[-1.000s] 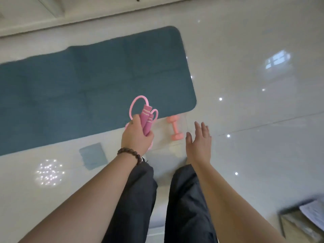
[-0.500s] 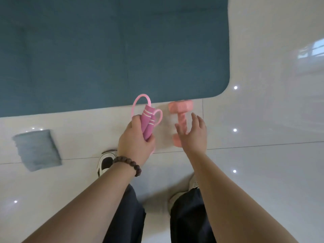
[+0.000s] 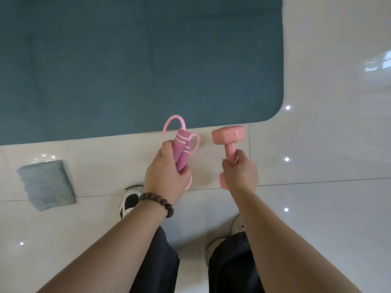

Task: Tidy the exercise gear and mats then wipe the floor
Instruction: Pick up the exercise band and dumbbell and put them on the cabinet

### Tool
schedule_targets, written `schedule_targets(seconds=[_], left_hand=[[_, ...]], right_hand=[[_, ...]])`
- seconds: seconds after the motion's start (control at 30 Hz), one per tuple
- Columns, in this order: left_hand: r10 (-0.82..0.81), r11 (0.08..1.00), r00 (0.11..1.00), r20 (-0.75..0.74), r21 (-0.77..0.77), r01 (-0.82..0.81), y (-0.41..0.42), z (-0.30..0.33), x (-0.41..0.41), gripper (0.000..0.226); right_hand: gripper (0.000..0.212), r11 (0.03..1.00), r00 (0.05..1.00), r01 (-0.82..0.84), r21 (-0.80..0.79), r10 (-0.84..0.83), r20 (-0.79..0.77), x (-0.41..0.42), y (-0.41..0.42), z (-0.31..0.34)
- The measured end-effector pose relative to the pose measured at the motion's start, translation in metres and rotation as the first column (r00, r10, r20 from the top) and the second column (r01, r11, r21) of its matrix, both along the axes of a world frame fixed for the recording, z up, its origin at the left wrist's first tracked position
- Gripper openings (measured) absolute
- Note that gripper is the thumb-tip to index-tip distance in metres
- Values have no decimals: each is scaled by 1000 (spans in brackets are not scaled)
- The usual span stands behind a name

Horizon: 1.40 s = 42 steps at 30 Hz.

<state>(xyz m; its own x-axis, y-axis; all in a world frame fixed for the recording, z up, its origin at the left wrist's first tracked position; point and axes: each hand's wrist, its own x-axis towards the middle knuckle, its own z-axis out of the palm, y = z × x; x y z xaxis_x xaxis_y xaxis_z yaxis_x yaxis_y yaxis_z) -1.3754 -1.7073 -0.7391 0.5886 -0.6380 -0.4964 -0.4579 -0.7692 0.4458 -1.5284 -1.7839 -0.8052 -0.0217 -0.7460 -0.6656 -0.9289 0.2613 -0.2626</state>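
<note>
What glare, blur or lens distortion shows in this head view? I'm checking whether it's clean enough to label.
Head view: bright ceiling-light spots and a window reflection glare off the glossy floor; the wide lens bows the mat edge; the cloth looks slightly soft; the jump rope and dumbbell are fairly sharp.

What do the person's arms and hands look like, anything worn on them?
Both forearms are bare, with no sleeves in view. The left hand has a bracelet of dark brown round beads at its wrist. The right hand and its wrist carry nothing: no glove, ring, watch or band shows.
</note>
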Motion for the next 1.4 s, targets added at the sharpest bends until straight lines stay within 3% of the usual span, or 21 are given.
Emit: schedule_targets(seconds=[0.23, 0.57, 0.73, 1.0, 1.4], left_hand=[[-37, 995, 999, 33, -96, 40, -44, 125, 0, 36], [-191, 932, 980, 54, -303, 198, -130, 421, -49, 38], [-206, 905, 977, 48, -370, 209, -166, 530, -96, 36], [-282, 876, 956, 79, -384, 291, -201, 605, -168, 37], [-286, 860, 952, 109, -409, 306, -304, 629, -213, 35]], right_hand=[[10, 992, 998, -21, -124, 28, 53, -26, -40, 158], [10, 958, 984, 115, -264, -73, 163, -88, -100, 483], [11, 924, 974, 184, -335, -126, 186, -144, -112, 593], [7, 908, 969, 235, -347, -188, 163, -227, -130, 667], [8, 872, 947, 296, -389, -216, 237, -291, -243, 701]])
